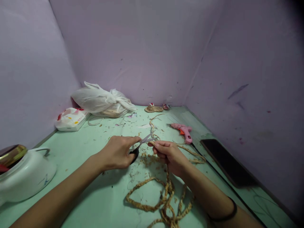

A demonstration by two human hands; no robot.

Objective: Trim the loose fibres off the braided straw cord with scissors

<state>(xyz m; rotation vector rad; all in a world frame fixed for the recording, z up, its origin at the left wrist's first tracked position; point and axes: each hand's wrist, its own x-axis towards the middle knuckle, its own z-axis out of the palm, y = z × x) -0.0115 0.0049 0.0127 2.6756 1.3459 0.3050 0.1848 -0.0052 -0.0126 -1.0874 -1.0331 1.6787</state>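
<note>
Rope [169, 189] in right hand [171, 155], near scissors [142, 142]

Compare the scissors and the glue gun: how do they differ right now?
The scissors are held in the left hand; the glue gun lies on the table. The scissors have black handles and grey blades, while the glue gun is pink with an orange trigger. The scissors' blades point rightward; the glue gun's nozzle points leftward. Both are handheld tools.

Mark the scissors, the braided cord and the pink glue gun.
Scissors [142, 142]: head view, near the pivot.
Braided cord [170, 189]: head view, on the heaped strands.
Pink glue gun [185, 128]: head view, on the body.
</note>
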